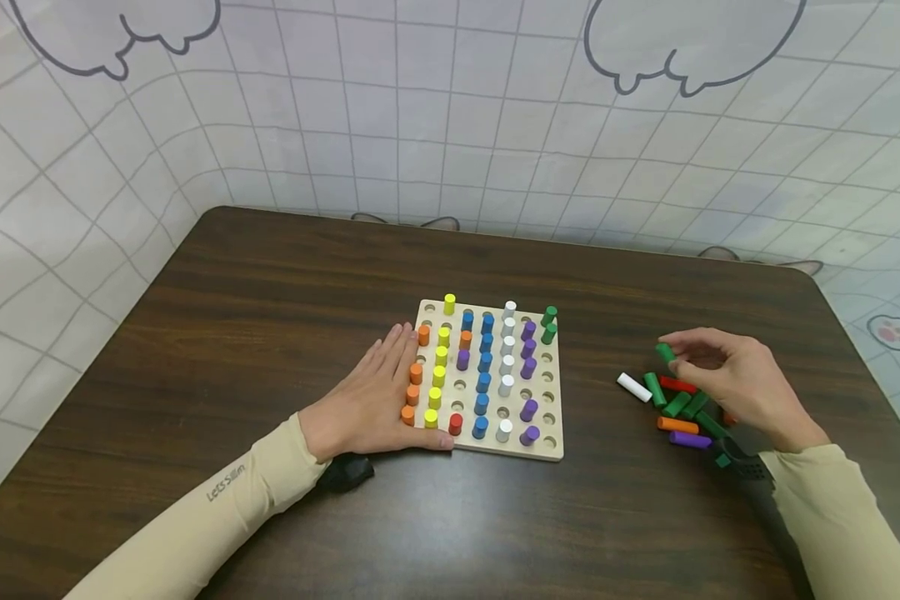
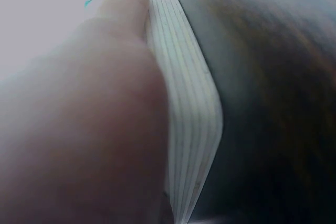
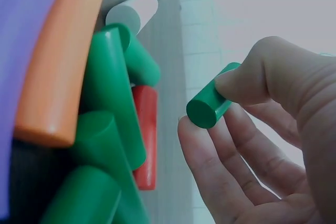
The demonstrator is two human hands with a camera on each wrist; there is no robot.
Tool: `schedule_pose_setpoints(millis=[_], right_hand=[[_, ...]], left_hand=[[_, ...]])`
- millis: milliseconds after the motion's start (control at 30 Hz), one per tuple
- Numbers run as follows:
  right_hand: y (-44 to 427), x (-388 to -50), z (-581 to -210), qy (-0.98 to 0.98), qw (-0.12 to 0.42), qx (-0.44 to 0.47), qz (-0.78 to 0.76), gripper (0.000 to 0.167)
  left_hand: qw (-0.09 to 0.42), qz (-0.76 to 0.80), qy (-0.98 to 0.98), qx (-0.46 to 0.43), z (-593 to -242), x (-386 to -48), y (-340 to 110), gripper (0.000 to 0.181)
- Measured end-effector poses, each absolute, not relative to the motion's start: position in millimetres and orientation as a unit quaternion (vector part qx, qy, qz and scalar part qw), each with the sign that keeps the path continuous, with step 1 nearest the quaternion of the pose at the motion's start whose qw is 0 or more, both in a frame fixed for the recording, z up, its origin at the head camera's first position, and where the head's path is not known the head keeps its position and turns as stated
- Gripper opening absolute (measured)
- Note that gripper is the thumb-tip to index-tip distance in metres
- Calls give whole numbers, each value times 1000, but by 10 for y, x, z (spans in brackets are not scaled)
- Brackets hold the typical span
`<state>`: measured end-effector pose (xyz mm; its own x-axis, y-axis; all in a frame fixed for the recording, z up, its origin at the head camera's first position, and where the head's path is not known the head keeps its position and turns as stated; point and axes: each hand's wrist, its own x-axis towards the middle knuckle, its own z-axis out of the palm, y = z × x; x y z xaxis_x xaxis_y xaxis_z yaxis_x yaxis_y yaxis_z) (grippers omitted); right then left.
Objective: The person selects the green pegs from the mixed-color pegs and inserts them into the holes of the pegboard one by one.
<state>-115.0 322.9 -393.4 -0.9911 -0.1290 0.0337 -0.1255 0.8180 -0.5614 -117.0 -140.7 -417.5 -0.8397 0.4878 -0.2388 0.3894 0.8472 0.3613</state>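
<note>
My right hand pinches a green peg between thumb and fingers, above a loose pile of pegs on the right of the table. In the head view my left hand lies with straight fingers along the left edge of a wooden pegboard, its thumb across the near left corner. Columns of orange, yellow, blue, white and purple pegs stand in the board. Two green pegs stand at the far right corner. In the left wrist view the thumb rests against the board's layered side.
In the pile lie several green pegs, a red peg, an orange peg, a purple peg and a white peg. The dark wooden table meets a grid-patterned white sheet behind.
</note>
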Motion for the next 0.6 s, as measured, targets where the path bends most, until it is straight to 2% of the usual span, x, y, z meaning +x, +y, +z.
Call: schedule_pose_setpoints(millis=[600], right_hand=[[3025,-1150,-3842,934,0,-81,-347,31]], left_hand=[[158,150,947,237,-4171,-1161,-1404,136]])
